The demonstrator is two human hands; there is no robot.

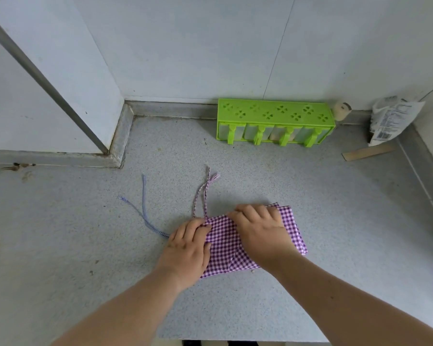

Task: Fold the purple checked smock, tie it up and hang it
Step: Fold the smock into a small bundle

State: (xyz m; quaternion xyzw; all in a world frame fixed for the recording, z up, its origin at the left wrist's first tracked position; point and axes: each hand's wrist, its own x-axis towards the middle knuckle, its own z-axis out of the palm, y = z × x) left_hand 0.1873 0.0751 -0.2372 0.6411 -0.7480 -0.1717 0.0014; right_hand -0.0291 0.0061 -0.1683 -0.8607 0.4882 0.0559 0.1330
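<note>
Right now, on the speckled grey counter [310, 196] in a white-walled corner, your left hand [189, 248] and right hand [260, 228] pinch the folded purple checked smock [225, 245] at lower centre, its long axis slanting toward lower right, ties [203, 193] pointing up-frame, while the green rack [273, 113] above holds translucent jars.

— Where's the camera sitting?

— On my head, looking forward and down over my own forearms at the grey countertop [310, 221].

— How close?

— Near: my left hand [188, 248] and right hand [260, 228] sit low in the middle, arms running out at the bottom edge. The wide lens bends the wall [198, 46] and takes in the back corner.

— Any second view?

— Just this one.
</note>
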